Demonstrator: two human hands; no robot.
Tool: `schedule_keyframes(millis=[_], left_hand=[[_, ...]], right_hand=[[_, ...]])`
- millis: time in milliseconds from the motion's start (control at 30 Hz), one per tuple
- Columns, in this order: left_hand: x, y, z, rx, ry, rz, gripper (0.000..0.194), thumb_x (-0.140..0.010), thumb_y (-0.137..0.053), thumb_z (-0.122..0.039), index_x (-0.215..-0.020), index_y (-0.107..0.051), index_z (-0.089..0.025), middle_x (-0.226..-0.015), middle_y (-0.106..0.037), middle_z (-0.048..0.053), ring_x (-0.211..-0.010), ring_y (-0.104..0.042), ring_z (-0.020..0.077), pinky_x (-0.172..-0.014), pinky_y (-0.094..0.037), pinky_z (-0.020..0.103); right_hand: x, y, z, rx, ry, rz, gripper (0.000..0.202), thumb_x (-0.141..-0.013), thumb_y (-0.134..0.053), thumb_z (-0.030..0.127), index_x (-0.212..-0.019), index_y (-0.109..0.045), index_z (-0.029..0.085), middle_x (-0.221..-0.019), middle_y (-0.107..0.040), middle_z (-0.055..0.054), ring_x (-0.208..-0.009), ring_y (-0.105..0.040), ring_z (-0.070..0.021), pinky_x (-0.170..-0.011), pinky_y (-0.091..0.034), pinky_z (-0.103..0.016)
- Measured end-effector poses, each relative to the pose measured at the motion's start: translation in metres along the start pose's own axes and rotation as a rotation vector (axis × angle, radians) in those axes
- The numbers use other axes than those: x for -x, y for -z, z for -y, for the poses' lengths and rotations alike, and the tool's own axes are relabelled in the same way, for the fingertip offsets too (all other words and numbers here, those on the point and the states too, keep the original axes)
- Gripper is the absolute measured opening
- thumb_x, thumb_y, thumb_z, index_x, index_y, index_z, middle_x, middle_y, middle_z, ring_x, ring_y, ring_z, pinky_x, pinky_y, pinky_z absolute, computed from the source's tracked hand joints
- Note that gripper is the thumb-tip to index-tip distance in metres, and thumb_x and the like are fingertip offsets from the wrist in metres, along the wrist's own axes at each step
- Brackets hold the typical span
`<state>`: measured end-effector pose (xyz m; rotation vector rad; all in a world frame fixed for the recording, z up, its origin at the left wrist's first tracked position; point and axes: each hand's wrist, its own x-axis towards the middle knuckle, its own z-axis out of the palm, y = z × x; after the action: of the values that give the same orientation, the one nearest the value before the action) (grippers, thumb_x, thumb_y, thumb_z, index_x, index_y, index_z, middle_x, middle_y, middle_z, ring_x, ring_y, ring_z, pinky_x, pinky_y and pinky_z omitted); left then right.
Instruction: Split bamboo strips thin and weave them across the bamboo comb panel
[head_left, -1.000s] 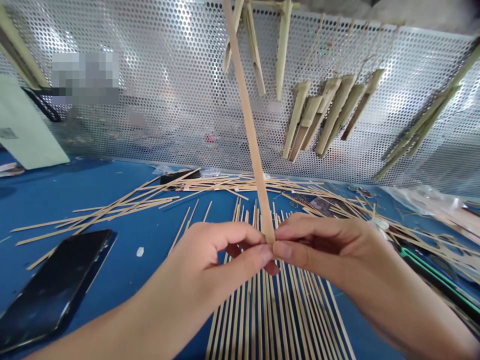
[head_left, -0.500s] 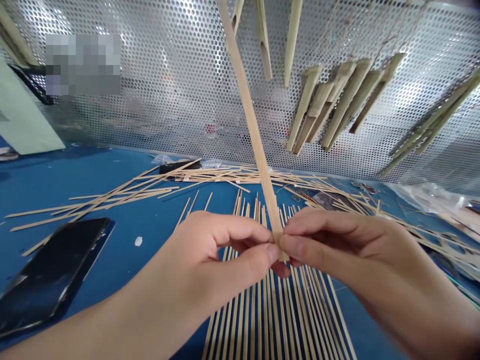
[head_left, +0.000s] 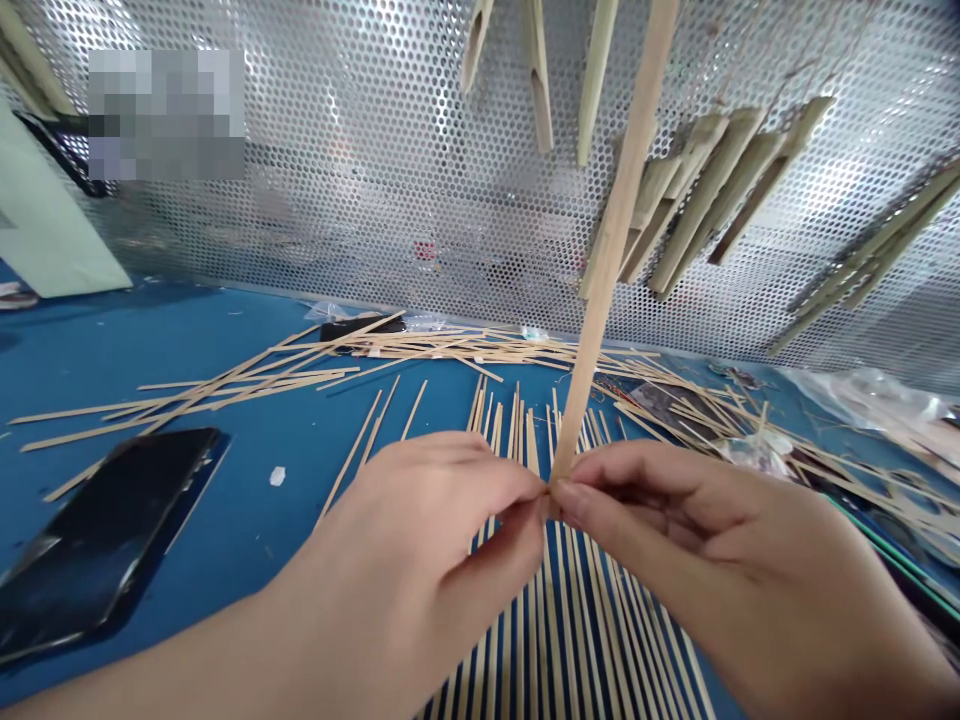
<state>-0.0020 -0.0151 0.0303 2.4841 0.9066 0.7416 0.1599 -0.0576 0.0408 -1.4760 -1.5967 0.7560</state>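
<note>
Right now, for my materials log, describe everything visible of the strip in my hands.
The strip is long, flat and pale tan, like wood or bamboo, its edges slightly uneven. It rises tilted, top rightward, in front of the perforated panel, its upper end out of frame. The right hand pinches its lower end; the left hand meets it there too, though whether that hand also pinches is unclear.

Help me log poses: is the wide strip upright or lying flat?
Upright, tilted right: the wide strip rises from the pinching right hand past the picture's top edge.
</note>
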Motion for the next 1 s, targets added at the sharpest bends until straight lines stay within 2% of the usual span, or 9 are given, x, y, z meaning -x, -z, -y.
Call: schedule_keyframes(millis=[100, 233, 400, 567, 700, 867, 1000], left_hand=[[-0.001, -0.001, 0.002, -0.032, 0.002, 0.042, 0.028, -0.088, -0.045, -0.021, -0.067, -0.063, -0.017, -0.059, -0.058, -0.002, -0.058, -0.052, 0.0110, -0.055, -0.036, 0.024], [-0.006, 0.002, 0.003, 0.018, 0.062, 0.021, 0.024, -0.088, -0.046, -0.023, -0.076, -0.066, -0.020, -0.067, -0.063, -0.003, -0.062, -0.055, 0.0108, -0.056, -0.037, 0.022], [-0.009, 0.006, 0.000, 0.208, 0.169, 0.041, 0.024, -0.087, -0.049, -0.024, -0.072, -0.067, -0.025, -0.069, -0.067, -0.010, -0.063, -0.060, 0.0076, -0.053, -0.038, 0.016], [-0.007, 0.006, -0.001, 0.164, 0.171, -0.050, 0.018, -0.085, -0.053, -0.027, -0.074, -0.068, -0.026, -0.071, -0.067, -0.010, -0.061, -0.059, 0.0074, -0.050, -0.038, 0.015], [-0.007, 0.006, -0.001, 0.199, 0.139, -0.048, 0.017, -0.083, -0.055, -0.025, -0.072, -0.067, -0.026, -0.070, -0.067, -0.010, -0.062, -0.060, 0.0069, -0.054, -0.040, 0.012], [-0.009, 0.006, -0.002, 0.216, 0.166, -0.026, 0.019, -0.082, -0.056, -0.027, -0.066, -0.067, -0.023, -0.066, -0.065, -0.007, -0.063, -0.061, 0.0095, -0.049, -0.039, 0.014], [-0.013, 0.009, 0.000, 0.404, 0.245, 0.041, 0.018, -0.079, -0.057, -0.020, -0.069, -0.070, -0.026, -0.064, -0.067, -0.009, -0.064, -0.063, 0.0092, -0.055, -0.043, 0.012]], right_hand=[[0.000, -0.002, -0.004, 0.042, 0.003, 0.000, 0.009, -0.078, -0.061, 0.020, -0.070, -0.066, 0.022, -0.068, -0.070, 0.003, -0.062, -0.066, -0.0111, -0.059, -0.054, -0.013], [-0.002, -0.003, -0.008, -0.033, -0.007, -0.060, 0.007, -0.078, -0.062, 0.023, -0.075, -0.069, 0.024, -0.074, -0.071, 0.002, -0.068, -0.067, -0.0125, -0.061, -0.055, -0.014], [-0.003, 0.004, -0.007, -0.134, -0.093, 0.017, 0.007, -0.077, -0.066, 0.029, -0.076, -0.071, 0.025, -0.070, -0.071, 0.002, -0.066, -0.067, -0.0117, -0.061, -0.054, -0.012], [-0.003, 0.008, -0.008, -0.055, -0.105, 0.155, 0.012, -0.078, -0.062, 0.030, -0.073, -0.071, 0.023, -0.063, -0.068, 0.001, -0.059, -0.064, -0.0121, -0.051, -0.051, -0.014], [-0.005, 0.003, -0.009, -0.116, -0.106, 0.136, 0.013, -0.080, -0.059, 0.026, -0.078, -0.071, 0.024, -0.067, -0.066, 0.002, -0.062, -0.062, -0.0111, -0.056, -0.049, -0.016], [-0.005, 0.003, -0.006, -0.079, -0.077, 0.139, 0.015, -0.080, -0.056, 0.024, -0.074, -0.070, 0.024, -0.067, -0.066, 0.002, -0.061, -0.060, -0.0117, -0.054, -0.047, -0.018], [-0.003, 0.004, -0.004, -0.056, -0.067, 0.168, 0.017, -0.078, -0.054, 0.022, -0.069, -0.068, 0.022, -0.063, -0.064, 0.002, -0.058, -0.058, -0.0120, -0.051, -0.046, -0.018]])
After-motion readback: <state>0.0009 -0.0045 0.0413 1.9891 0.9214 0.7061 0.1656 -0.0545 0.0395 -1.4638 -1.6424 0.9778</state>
